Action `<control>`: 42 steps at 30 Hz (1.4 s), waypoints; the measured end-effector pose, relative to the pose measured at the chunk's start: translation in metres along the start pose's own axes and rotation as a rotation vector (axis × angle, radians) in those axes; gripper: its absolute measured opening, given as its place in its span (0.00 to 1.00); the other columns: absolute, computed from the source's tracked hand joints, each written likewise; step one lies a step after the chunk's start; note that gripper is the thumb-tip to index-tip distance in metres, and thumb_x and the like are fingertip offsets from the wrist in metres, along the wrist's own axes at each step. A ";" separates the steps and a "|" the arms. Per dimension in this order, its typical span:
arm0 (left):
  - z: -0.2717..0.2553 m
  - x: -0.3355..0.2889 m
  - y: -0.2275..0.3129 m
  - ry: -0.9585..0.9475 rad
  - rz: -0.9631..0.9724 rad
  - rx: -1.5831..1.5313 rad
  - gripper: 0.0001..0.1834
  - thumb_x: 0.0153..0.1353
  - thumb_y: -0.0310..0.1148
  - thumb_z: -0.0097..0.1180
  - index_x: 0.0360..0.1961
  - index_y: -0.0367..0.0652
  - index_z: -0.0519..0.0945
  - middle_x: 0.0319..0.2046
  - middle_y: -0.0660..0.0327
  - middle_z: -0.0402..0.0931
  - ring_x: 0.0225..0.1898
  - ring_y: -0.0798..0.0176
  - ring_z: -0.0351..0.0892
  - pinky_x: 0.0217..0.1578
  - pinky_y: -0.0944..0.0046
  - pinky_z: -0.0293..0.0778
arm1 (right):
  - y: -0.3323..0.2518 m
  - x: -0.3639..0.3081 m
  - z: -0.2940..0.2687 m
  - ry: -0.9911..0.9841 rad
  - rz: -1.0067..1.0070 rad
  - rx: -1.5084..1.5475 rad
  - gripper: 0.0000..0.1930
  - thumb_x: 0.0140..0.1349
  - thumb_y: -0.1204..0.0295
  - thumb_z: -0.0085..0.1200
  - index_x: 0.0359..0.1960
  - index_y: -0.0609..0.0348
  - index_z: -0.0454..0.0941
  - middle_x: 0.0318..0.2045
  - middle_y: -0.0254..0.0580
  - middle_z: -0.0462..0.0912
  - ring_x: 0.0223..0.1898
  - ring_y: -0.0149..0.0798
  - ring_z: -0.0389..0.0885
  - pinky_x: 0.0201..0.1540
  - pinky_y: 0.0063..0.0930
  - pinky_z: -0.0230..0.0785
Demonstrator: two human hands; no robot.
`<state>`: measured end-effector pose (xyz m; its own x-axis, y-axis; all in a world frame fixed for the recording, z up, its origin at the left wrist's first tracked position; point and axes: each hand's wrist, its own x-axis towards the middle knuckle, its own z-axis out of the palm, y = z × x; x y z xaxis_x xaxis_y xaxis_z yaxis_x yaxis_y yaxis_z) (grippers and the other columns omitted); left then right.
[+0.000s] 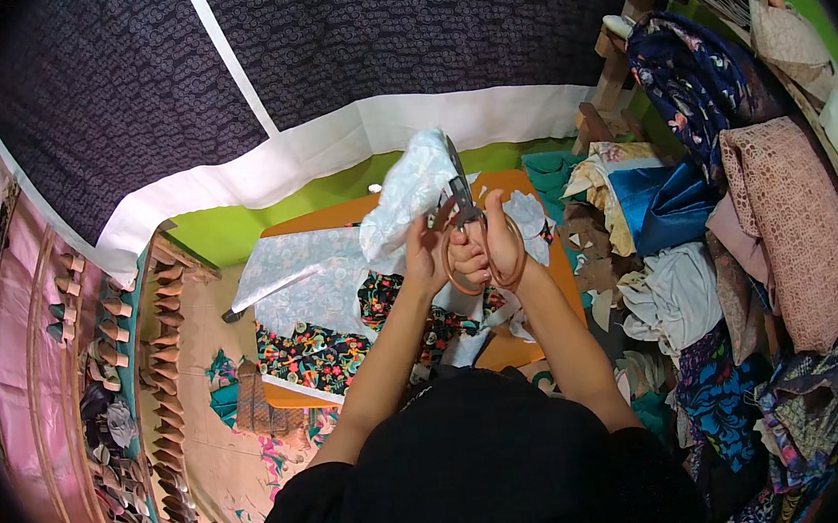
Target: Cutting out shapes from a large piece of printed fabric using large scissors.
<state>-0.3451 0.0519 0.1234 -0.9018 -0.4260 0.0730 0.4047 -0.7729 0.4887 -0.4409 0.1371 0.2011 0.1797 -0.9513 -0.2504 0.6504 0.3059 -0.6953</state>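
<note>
Above the table, my left hand [425, 261] is closed on a folded piece of pale, whitish-blue fabric [409, 191], raised up in front of me. Close beside it on the right, my right hand [499, 240] grips a pair of scissors [460, 190] by their large brown loop handles. The dark blades point away from me and lie along the right edge of the pale piece; whether they bite into it I cannot tell. Black fabric with a colourful print [313, 355] lies under my forearms, partly covered by a pale sheet [290, 268].
The orange table [325, 213] bears pale scraps [527, 214] at its right. Heaped fabrics [676, 299] and a pink patterned roll [791, 239] crowd the right side. Racks of shoe lasts [166, 383] stand at left. Scraps litter the floor. A dark curtain [399, 34] hangs ahead.
</note>
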 end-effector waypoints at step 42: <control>0.079 -0.039 0.038 0.568 0.430 0.856 0.17 0.44 0.24 0.60 0.37 0.32 0.70 0.30 0.59 0.73 0.33 0.65 0.74 0.36 0.67 0.71 | 0.072 -0.033 -0.011 -0.013 -0.230 -0.247 0.48 0.31 0.29 0.44 0.42 0.63 0.64 0.23 0.24 0.58 0.21 0.18 0.57 0.21 0.11 0.54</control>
<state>-0.3067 0.0764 0.2075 -0.4230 -0.9027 0.0787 0.2313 -0.0236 0.9726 -0.4081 0.1908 0.1512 0.0596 -0.9964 -0.0604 0.4772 0.0816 -0.8750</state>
